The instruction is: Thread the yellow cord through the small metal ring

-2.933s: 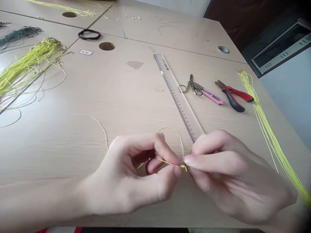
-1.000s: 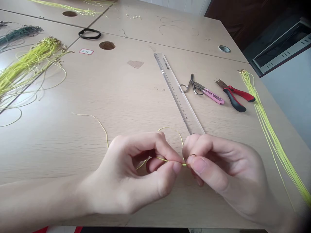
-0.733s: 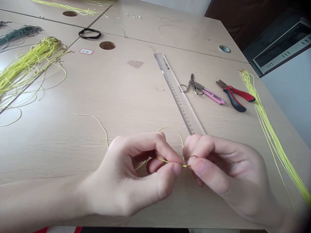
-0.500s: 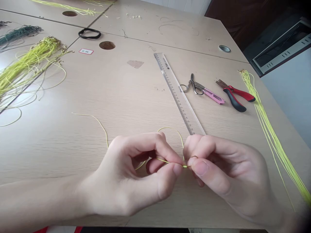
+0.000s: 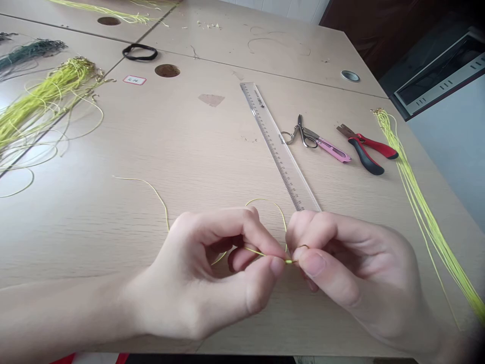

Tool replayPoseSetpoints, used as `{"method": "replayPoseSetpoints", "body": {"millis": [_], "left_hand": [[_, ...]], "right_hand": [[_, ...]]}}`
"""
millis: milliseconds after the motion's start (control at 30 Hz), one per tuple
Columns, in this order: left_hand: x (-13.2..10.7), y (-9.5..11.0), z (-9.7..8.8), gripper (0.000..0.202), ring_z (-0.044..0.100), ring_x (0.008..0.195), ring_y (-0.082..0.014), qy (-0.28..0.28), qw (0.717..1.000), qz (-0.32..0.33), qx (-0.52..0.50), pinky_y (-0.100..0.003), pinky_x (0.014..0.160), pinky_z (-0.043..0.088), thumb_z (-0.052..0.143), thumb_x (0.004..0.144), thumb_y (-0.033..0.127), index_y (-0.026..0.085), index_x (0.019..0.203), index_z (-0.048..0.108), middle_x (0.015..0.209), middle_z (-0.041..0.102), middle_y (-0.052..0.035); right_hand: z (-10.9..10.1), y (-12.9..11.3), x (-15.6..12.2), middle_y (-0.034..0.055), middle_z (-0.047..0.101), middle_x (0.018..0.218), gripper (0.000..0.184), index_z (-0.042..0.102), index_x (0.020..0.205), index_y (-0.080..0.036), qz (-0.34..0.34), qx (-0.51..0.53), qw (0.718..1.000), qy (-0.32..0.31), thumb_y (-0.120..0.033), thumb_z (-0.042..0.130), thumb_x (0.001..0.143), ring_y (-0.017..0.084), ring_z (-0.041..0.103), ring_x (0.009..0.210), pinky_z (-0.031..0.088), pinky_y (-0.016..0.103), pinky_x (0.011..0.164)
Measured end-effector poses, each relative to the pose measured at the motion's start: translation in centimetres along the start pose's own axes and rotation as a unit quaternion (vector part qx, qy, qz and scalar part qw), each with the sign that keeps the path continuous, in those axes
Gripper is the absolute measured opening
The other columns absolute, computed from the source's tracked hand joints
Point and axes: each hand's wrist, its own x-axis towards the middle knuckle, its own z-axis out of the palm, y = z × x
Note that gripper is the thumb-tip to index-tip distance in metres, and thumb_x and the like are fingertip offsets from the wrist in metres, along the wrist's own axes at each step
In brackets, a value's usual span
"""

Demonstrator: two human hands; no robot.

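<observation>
My left hand (image 5: 204, 273) and my right hand (image 5: 348, 263) meet low in the middle of the desk, both pinching a thin yellow-green cord (image 5: 265, 254) at the fingertips. Its end sits at my right thumb and forefinger, where a small metal ring (image 5: 303, 246) shows, though I cannot tell if the cord passes through it. The cord's slack arcs behind my fingers and runs left across the wood as a loose length (image 5: 151, 192). The ruler's near end lies just beyond my right hand.
A clear plastic ruler (image 5: 278, 146), steel-and-pink thread snips (image 5: 316, 140) and red-and-black pliers (image 5: 367, 150) lie on the desk (image 5: 212, 136). Bundles of yellow-green cord (image 5: 428, 217) (image 5: 41, 101) lie at right and left. The desk's right edge drops away.
My right hand has turned and curled since the earliest frame, bringing its fingers closer to the cord end. Over the last half second the hands have barely moved.
</observation>
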Motion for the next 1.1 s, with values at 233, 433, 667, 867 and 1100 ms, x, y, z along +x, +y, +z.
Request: {"method": "replayPoseSetpoints", "body": {"millis": [233, 433, 667, 867, 1100], "left_hand": [[-0.01, 0.06, 0.02, 0.013, 0.038, 0.049, -0.0072, 0.003, 1.0, -0.005, -0.002, -0.021, 0.044, 0.033, 0.055, 0.075, 0.006, 0.016, 0.069, 0.059, 0.056, 0.04, 0.0058], [-0.17, 0.03, 0.04, 0.013, 0.037, 0.05, -0.0073, 0.005, 1.0, -0.005, 0.002, -0.021, 0.045, 0.032, 0.056, 0.076, 0.006, 0.017, 0.07, 0.058, 0.057, 0.04, 0.0061], [0.01, 0.07, 0.03, 0.012, 0.037, 0.049, -0.0071, 0.005, 1.0, 0.001, 0.002, -0.021, 0.044, 0.031, 0.056, 0.076, 0.006, 0.017, 0.07, 0.058, 0.056, 0.039, 0.0064], [-0.05, 0.02, 0.1, 0.012, 0.037, 0.049, -0.0069, 0.005, 1.0, -0.008, -0.004, -0.02, 0.044, 0.031, 0.057, 0.076, 0.007, 0.017, 0.07, 0.058, 0.056, 0.039, 0.0065], [-0.08, 0.02, -0.03, 0.012, 0.038, 0.049, -0.0072, 0.001, 1.0, -0.007, -0.007, -0.021, 0.044, 0.033, 0.056, 0.076, 0.007, 0.016, 0.07, 0.059, 0.057, 0.04, 0.0061]], "right_hand": [[-0.02, -0.02, 0.02, -0.0047, 0.05, 0.059, 0.019, 0.054, 0.07, -0.021, -0.017, -0.004, 1.0, 0.001, -0.026, 0.058, 0.088, 0.007, 0.047, 0.053, 0.039, 0.018, 0.045], [0.08, 0.0, 0.17, -0.0047, 0.051, 0.06, 0.019, 0.054, 0.07, -0.021, -0.018, -0.008, 1.0, 0.0, -0.026, 0.059, 0.088, 0.007, 0.047, 0.054, 0.038, 0.018, 0.045], [-0.07, -0.11, -0.08, -0.0051, 0.049, 0.059, 0.02, 0.053, 0.07, -0.021, -0.011, -0.007, 1.0, 0.001, -0.027, 0.057, 0.089, 0.007, 0.046, 0.053, 0.037, 0.018, 0.045], [0.02, -0.09, 0.08, -0.0048, 0.05, 0.06, 0.021, 0.054, 0.07, -0.022, -0.008, -0.006, 1.0, 0.003, -0.03, 0.058, 0.088, 0.007, 0.047, 0.056, 0.038, 0.019, 0.048], [0.03, -0.03, 0.03, -0.0042, 0.047, 0.058, 0.023, 0.053, 0.069, -0.022, -0.016, -0.022, 1.0, 0.01, -0.032, 0.057, 0.089, 0.009, 0.046, 0.058, 0.038, 0.02, 0.049]]}}
